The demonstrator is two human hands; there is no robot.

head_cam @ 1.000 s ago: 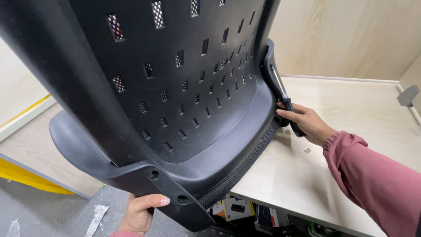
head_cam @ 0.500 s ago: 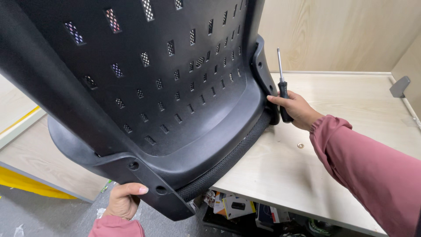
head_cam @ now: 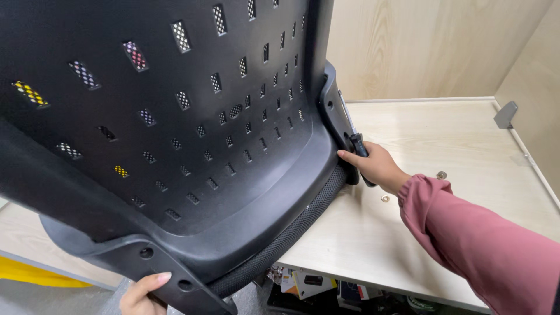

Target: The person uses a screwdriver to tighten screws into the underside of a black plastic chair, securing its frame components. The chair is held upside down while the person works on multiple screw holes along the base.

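A big black plastic chair back (head_cam: 175,134) with rows of small slots fills the left and middle of the view, tilted, its lower edge resting at the wooden desk (head_cam: 466,146). My left hand (head_cam: 143,294) grips its bottom edge at the lower left, near two screw holes. My right hand (head_cam: 373,166), in a pink sleeve, holds a black-handled screwdriver (head_cam: 354,135) against the chair back's right side bracket; its metal shaft points up along the bracket.
Two small round metal washers (head_cam: 441,175) lie on the desk just right of my right hand. A grey bracket (head_cam: 505,115) sits at the desk's far right corner by the wooden wall. Boxes and clutter (head_cam: 309,286) lie under the desk.
The chair back has tilted and shifted so it fills more of the view. My right hand has moved the screwdriver closer against the side bracket. My left hand stays on the bottom edge.
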